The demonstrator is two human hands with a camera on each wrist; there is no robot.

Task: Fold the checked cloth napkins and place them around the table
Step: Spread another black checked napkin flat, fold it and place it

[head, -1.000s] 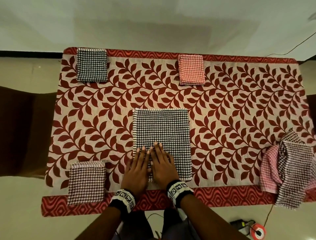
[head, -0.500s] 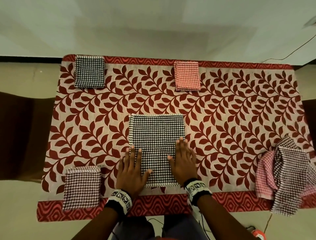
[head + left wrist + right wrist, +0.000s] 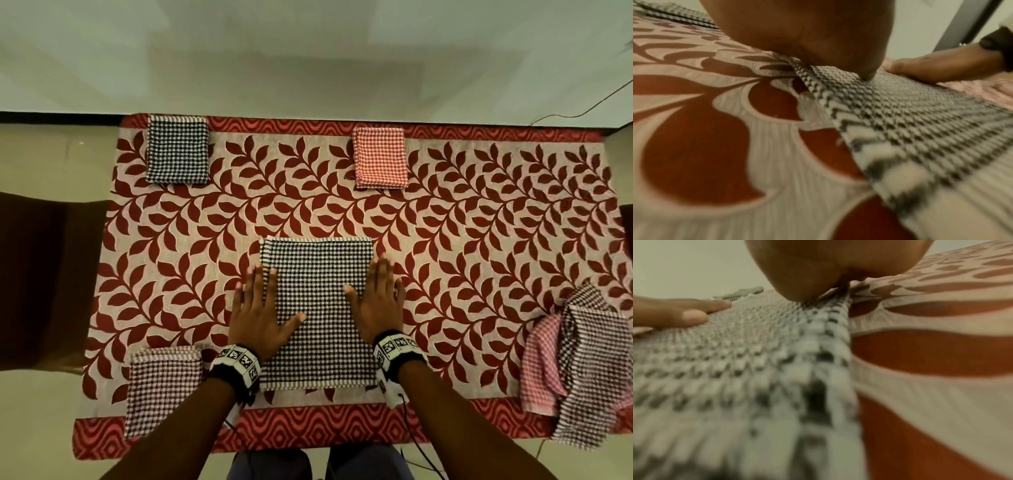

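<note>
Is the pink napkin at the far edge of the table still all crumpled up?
No, the pink napkin lies folded in a neat flat square on the tablecloth.

The whole table point(image 3: 479, 240) is seen from the head view, looking almost straight down from the near side, with wall beyond the far edge. Each wrist view is set low, just above the tablecloth, very near and partly blurred, facing along the hand. The black checked napkin point(image 3: 317, 308) is shared by all three views, its left edge point(image 3: 838, 129) and right edge point(image 3: 834, 345) filling the wrist views.
</note>
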